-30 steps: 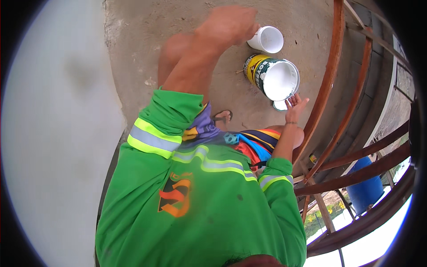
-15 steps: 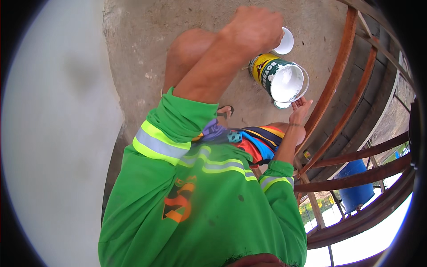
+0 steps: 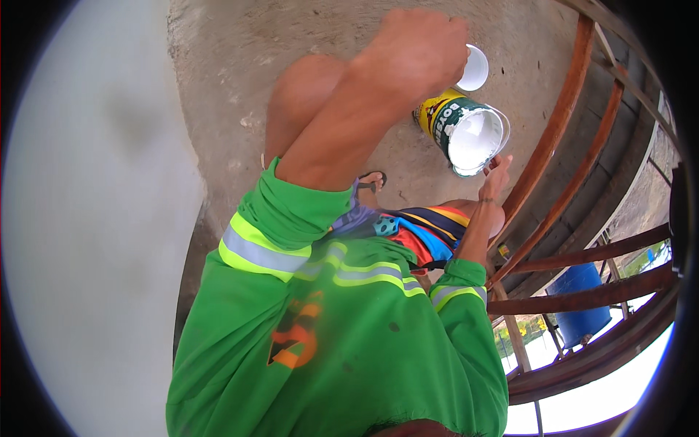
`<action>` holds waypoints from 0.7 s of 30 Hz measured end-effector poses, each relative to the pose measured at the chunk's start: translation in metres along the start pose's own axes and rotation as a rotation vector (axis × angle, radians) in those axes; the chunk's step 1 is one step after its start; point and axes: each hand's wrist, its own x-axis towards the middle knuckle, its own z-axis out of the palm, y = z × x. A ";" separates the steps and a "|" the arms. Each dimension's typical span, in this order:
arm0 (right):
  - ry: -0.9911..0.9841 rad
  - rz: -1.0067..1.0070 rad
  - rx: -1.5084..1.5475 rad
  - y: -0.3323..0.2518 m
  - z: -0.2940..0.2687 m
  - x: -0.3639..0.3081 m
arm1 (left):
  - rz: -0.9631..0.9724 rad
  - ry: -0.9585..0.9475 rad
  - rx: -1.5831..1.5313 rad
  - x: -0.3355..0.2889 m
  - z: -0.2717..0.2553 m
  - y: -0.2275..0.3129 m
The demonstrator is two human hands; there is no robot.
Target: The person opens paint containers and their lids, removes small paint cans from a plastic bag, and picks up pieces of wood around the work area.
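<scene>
Shows right hand (image 3: 496,176) half-curled at rim of paint bucket (image 3: 442,115), upper right of centre, perhaps for steadying it, with firmness unclear; bends left hand (image 3: 422,54) beside white tub (image 3: 476,69), top centre, cannot tell grip.

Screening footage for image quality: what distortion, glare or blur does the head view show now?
In the head view, wooden rails bow with fisheye distortion and the corners go black; the outdoor patch at lower right is washed out; the orange print is hazy; the left hand looks slightly soft.
</scene>
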 end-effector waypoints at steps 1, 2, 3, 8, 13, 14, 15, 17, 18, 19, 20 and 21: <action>0.001 0.005 -0.004 0.000 0.000 0.001 | 0.090 0.029 -0.016 -0.005 -0.004 -0.006; 0.005 0.010 -0.006 0.001 0.000 0.002 | 0.181 0.058 -0.032 -0.007 -0.005 -0.008; 0.002 0.015 -0.009 0.002 0.001 0.001 | 0.179 0.053 -0.033 -0.008 -0.003 -0.006; -0.024 -0.011 -0.002 0.007 0.000 0.004 | 0.005 -0.136 0.042 -0.010 0.004 -0.008; 0.026 0.001 -0.008 0.005 0.004 0.001 | 0.118 -0.014 -0.131 0.000 -0.026 -0.002; 0.028 -0.010 0.003 0.004 0.002 0.000 | 0.237 0.125 -0.195 -0.001 -0.029 -0.003; 0.027 -0.022 0.016 0.003 0.002 -0.001 | 0.244 0.127 -0.192 0.000 -0.028 -0.003; 0.065 -0.077 -0.067 0.001 -0.004 -0.003 | 0.196 0.243 -0.222 0.005 -0.027 -0.003; 0.075 -0.075 -0.058 -0.002 -0.007 -0.008 | 0.209 0.242 -0.223 0.008 -0.034 -0.001; 0.115 -0.086 -0.065 -0.009 -0.008 -0.015 | -0.002 0.087 -0.167 0.012 -0.048 0.001; 0.158 -0.096 -0.070 -0.014 -0.009 -0.022 | -0.209 -0.066 -0.106 0.013 -0.060 0.001; 0.183 -0.101 -0.047 -0.011 -0.013 -0.022 | -0.291 -0.116 -0.172 0.013 -0.062 -0.011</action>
